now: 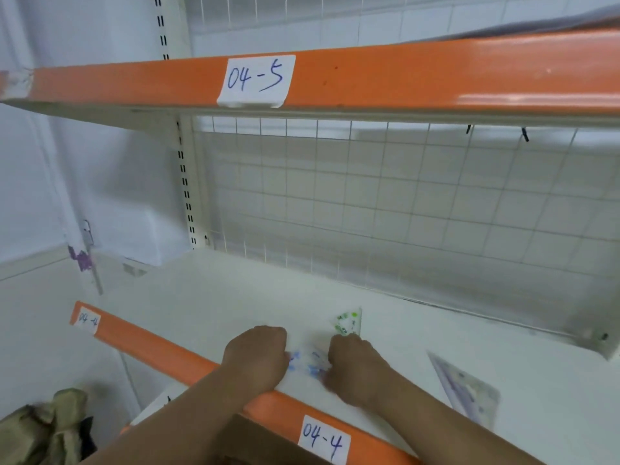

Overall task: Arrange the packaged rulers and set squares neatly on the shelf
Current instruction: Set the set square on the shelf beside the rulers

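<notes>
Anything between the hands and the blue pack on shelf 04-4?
Nothing visible. The left hand and right hand both hold the blue-printed pack on the shelf; the green-printed pack lies just behind the right hand.

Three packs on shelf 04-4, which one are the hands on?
The blue-printed pack, gripped between left hand and right hand. The green-printed set square lies just behind the right hand; the purple-printed set square lies apart to the right.

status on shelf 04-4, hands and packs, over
Hands: left hand, right hand both grip blue-printed pack on shelf. Green set square just beyond right hand. Purple set square pack apart, to the right.
</notes>
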Demonstrator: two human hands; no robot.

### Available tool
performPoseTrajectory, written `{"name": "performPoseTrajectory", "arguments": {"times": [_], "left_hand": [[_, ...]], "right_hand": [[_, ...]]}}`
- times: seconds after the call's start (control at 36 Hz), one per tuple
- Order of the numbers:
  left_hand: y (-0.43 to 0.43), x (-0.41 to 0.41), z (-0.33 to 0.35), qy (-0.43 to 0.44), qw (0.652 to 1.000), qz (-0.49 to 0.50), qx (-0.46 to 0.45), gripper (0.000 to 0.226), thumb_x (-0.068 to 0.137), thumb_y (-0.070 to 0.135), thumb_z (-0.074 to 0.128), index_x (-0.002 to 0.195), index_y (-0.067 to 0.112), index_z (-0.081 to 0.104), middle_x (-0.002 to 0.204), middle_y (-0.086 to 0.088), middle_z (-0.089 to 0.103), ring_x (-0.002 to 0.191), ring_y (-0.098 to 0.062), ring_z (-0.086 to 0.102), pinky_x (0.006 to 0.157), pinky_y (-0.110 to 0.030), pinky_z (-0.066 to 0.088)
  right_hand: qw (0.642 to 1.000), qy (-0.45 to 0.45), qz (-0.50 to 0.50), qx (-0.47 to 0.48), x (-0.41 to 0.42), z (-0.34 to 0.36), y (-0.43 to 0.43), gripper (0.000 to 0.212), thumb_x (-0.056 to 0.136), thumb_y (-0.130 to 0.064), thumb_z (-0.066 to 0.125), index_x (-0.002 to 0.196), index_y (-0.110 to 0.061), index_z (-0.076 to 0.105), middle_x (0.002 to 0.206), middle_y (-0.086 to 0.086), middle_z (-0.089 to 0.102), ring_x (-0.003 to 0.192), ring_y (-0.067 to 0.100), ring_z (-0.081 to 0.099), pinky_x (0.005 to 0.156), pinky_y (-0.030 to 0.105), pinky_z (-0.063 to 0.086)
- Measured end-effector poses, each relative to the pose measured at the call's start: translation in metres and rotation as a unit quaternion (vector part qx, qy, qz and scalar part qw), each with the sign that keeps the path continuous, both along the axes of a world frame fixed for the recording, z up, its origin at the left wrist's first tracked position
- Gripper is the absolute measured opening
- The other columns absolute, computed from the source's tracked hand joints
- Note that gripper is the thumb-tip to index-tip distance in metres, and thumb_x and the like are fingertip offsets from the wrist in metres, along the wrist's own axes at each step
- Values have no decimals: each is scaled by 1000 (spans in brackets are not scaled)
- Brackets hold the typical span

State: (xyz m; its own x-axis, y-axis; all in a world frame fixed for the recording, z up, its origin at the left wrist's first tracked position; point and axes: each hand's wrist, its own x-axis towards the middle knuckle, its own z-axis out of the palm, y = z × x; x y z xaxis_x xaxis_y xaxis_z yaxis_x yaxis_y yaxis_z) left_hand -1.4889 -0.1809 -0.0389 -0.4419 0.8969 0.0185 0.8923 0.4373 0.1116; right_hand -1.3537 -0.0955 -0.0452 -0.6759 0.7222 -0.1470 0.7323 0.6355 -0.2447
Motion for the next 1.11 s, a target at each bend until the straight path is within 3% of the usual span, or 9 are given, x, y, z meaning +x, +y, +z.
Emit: {"name": "performPoseTrajectory", "arguments": {"times": [0.22,0.33,0.39,0.5,0.64,0.78,0.92,1.03,1.11], "left_hand": [[3,-9,0,-7,1000,-28,3,24,99,34,43,109,18,57,115,0,58,108,-19,54,86,-28,42],[2,-12,-1,-15,999,-38,-4,25,99,34,42,109,17,57,114,0,58,106,-17,54,84,-27,42],[1,-11,-2,-21,999,-43,-7,26,100,35,41,109,16,56,113,0,58,106,-17,54,83,-26,42],[1,-9,-4,-39,998,-49,-6,30,100,39,41,108,16,57,112,-1,59,104,-17,55,80,-25,40],[1,-10,-4,-48,997,-60,-23,43,92,45,54,126,19,53,126,2,56,116,-16,52,90,-27,42],[1,-7,-3,-42,996,-75,-27,51,86,44,63,129,20,51,127,4,55,116,-15,53,88,-26,42],[2,0,2,-24,996,-89,-12,45,88,46,62,121,17,56,115,3,60,94,-13,53,79,-26,42],[1,4,6,-14,995,-103,-3,42,89,47,59,117,16,59,97,7,48,87,-13,46,74,-25,38],[0,8,7,-19,993,-113,5,44,90,50,57,118,16,58,102,5,51,100,-15,54,77,-26,39]], "right_hand": [[997,-68,-15,-14,-7,11,0,27,93,-31,56,91,-4,58,115,17,61,108,32,59,83,31,47],[996,-83,-20,-22,-5,15,-1,30,93,-26,55,71,-8,45,80,6,50,100,28,57,78,29,40],[997,-57,-34,-31,-4,10,1,17,91,-22,56,88,-6,52,91,7,53,97,25,53,77,26,38],[998,8,-47,-44,1,2,3,32,90,-13,53,121,-9,46,121,8,56,102,22,54,76,25,41],[991,87,-64,-73,8,1,8,19,88,-6,50,96,-24,51,103,-2,54,88,13,48,59,14,36],[958,186,-108,-188,18,12,7,20,92,-2,43,90,-18,55,76,-2,49,59,9,44,44,12,34],[929,235,-144,-248,30,19,1,24,93,-1,44,80,-18,54,69,1,49,53,11,42,47,17,37],[957,224,-98,-156,36,21,-1,7,88,-14,62,87,-19,57,74,-6,48,62,6,44,59,15,37],[994,104,-27,0,36,22,-8,35,84,-31,68,114,-17,57,95,-2,53,90,14,55,77,21,43]]}}
